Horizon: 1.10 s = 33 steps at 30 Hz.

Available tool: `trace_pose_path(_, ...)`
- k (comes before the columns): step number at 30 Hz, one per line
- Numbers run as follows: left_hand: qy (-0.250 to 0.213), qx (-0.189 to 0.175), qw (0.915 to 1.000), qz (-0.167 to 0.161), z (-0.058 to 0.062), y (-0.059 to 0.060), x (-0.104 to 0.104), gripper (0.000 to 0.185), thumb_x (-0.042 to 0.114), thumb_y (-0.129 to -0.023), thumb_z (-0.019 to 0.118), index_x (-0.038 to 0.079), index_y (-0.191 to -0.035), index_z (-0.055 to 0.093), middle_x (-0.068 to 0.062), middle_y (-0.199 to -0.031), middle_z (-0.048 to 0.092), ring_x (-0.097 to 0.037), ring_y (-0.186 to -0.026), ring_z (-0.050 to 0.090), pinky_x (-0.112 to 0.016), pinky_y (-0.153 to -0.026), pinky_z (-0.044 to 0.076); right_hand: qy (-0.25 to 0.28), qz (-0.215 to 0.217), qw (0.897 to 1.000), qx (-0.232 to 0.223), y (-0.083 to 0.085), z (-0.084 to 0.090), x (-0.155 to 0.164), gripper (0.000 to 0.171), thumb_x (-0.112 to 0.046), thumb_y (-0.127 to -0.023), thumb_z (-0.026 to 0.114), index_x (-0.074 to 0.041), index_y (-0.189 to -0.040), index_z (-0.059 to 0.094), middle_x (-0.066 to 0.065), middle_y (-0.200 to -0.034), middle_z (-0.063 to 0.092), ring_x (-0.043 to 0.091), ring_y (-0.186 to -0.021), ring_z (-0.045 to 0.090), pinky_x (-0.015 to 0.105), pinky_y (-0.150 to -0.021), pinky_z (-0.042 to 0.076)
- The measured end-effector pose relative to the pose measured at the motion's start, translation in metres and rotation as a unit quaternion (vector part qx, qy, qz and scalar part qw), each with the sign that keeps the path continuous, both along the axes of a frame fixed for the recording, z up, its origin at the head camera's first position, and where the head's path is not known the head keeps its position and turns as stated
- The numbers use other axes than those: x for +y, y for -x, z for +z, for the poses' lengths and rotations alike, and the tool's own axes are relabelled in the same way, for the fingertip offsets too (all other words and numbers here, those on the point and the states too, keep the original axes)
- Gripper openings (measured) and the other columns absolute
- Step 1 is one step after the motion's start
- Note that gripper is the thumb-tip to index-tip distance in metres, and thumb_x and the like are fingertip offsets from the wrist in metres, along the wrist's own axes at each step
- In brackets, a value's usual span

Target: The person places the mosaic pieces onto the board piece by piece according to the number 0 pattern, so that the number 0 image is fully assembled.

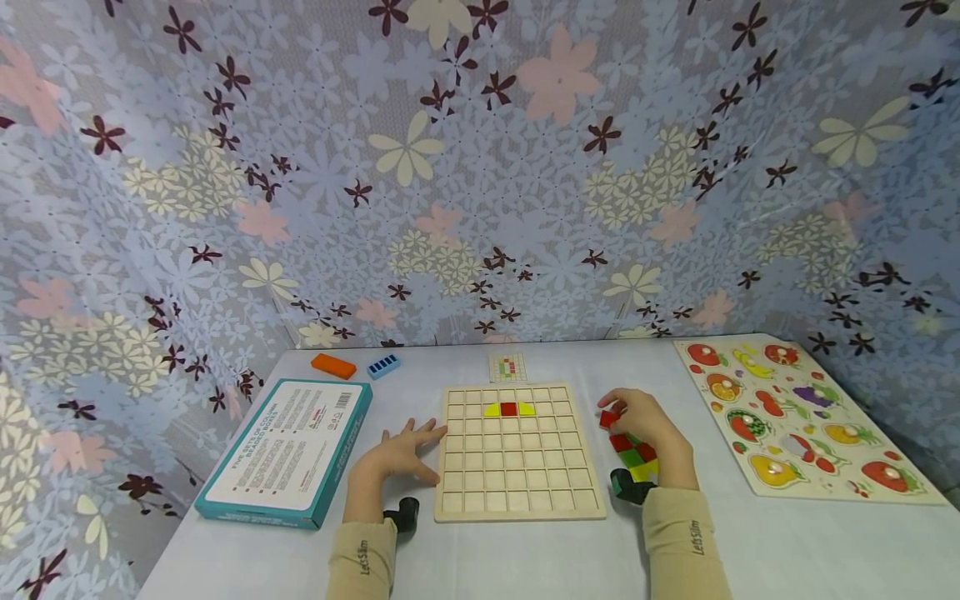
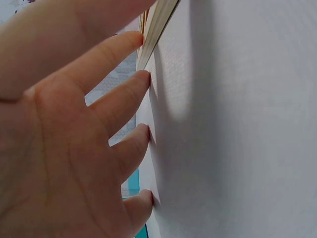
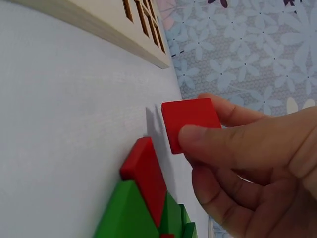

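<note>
My right hand (image 1: 647, 423) pinches a red square tile (image 3: 190, 116) between thumb and fingers, raised off the table. Below it lie several red, green and yellow tiles (image 1: 636, 454); in the right wrist view a green one (image 3: 126, 213) and a red one (image 3: 142, 171) show close up. Fingers spread, my left hand (image 1: 397, 454) rests at the left edge of a wooden grid board (image 1: 517, 458), its fingertips on the tablecloth and against the board's side. Near the board's top, a red square (image 1: 509, 409) sits between two yellow pieces (image 1: 527, 409).
A small patterned card (image 1: 508, 367) lies behind the board. On the left are a teal and white box (image 1: 285, 442), an orange block (image 1: 333, 365) and a blue piece (image 1: 384, 366). A fruit puzzle board (image 1: 802, 425) lies at the right. Floral cloth hangs behind the table.
</note>
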<state>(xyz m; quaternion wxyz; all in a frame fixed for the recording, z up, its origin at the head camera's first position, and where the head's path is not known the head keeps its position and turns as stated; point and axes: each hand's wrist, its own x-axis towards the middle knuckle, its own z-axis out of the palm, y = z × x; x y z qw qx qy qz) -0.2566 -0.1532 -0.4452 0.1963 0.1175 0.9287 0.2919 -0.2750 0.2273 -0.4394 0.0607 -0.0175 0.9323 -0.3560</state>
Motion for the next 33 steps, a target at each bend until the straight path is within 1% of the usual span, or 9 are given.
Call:
trace_pose_path(3, -0.002, -0.002, 1.0000, 0.002, 0.000, -0.001, 0.000, 0.082, 0.019, -0.065, 0.080, 0.019, -0.138, 0.044, -0.006, -0.151, 0.028, -0.035, -0.141, 0.007, -0.062, -0.109, -0.007, 0.002, -0.005, 1.000, 0.007, -0.001, 0.003, -0.002, 0.032, 0.001, -0.073, 0.068, 0.000, -0.104, 0.063, 0.017, -0.097, 0.061, 0.027, -0.082, 0.055, 0.040, -0.074, 0.052)
trace_pose_path(10, -0.003, -0.003, 1.0000, 0.002, 0.000, -0.002, 0.000, 0.082, 0.017, -0.065, 0.080, 0.020, -0.138, 0.045, -0.005, -0.151, 0.028, -0.035, -0.141, 0.007, -0.062, -0.109, -0.006, 0.004, -0.023, 1.000, 0.018, -0.002, 0.007, -0.008, 0.028, -0.003, -0.078, 0.066, 0.001, -0.105, 0.060, 0.015, -0.090, 0.060, 0.024, -0.075, 0.054, 0.034, -0.065, 0.052)
trace_pose_path(13, -0.006, -0.009, 0.9999, 0.006, 0.000, -0.002, 0.000, 0.082, 0.017, -0.065, 0.080, 0.021, -0.138, 0.044, -0.003, -0.151, 0.028, -0.034, -0.141, 0.006, -0.061, -0.109, -0.006, 0.001, -0.030, 0.999, 0.020, -0.003, 0.008, -0.011, 0.025, -0.004, -0.079, 0.066, 0.001, -0.102, 0.059, 0.015, -0.089, 0.060, 0.023, -0.074, 0.055, 0.033, -0.064, 0.052)
trace_pose_path(17, -0.006, -0.010, 0.9999, 0.006, 0.000, -0.002, 0.000, 0.082, 0.017, -0.065, 0.080, 0.022, -0.138, 0.044, -0.003, -0.151, 0.028, -0.034, -0.141, 0.006, -0.062, -0.109, -0.006, 0.001, -0.027, 0.999, 0.021, -0.003, 0.009, -0.014, 0.019, -0.003, -0.080, 0.065, 0.001, -0.097, 0.059, 0.016, -0.090, 0.061, 0.023, -0.074, 0.056, 0.035, -0.065, 0.052)
trace_pose_path(24, -0.005, -0.006, 1.0000, 0.004, 0.001, -0.003, -0.001, 0.082, 0.017, -0.064, 0.080, 0.021, -0.138, 0.045, -0.004, -0.151, 0.028, -0.035, -0.141, 0.007, -0.062, -0.108, -0.006, 0.019, -0.032, 0.999, 0.027, -0.002, 0.014, -0.023, 0.017, -0.003, -0.081, 0.063, 0.003, -0.097, 0.060, 0.018, -0.090, 0.062, 0.023, -0.073, 0.057, 0.034, -0.062, 0.051)
trace_pose_path(29, -0.002, -0.005, 1.0000, 0.000, 0.001, -0.002, -0.001, 0.081, 0.018, -0.065, 0.080, 0.020, -0.139, 0.044, -0.004, -0.151, 0.028, -0.034, -0.141, 0.006, -0.061, -0.109, -0.006, 0.028, -0.020, 0.998, 0.043, -0.004, 0.020, -0.035, 0.015, -0.001, -0.081, 0.061, 0.003, -0.095, 0.061, 0.019, -0.090, 0.063, 0.024, -0.074, 0.058, 0.033, -0.061, 0.051)
trace_pose_path(33, 0.000, -0.003, 1.0000, -0.001, 0.001, -0.002, -0.001, 0.081, 0.018, -0.066, 0.079, 0.020, -0.139, 0.044, -0.005, -0.151, 0.028, -0.034, -0.141, 0.007, -0.061, -0.109, -0.006, 0.027, -0.008, 0.998, 0.055, -0.004, 0.023, -0.042, 0.013, -0.001, -0.081, 0.061, 0.003, -0.094, 0.062, 0.017, -0.089, 0.063, 0.026, -0.077, 0.059, 0.035, -0.063, 0.050)
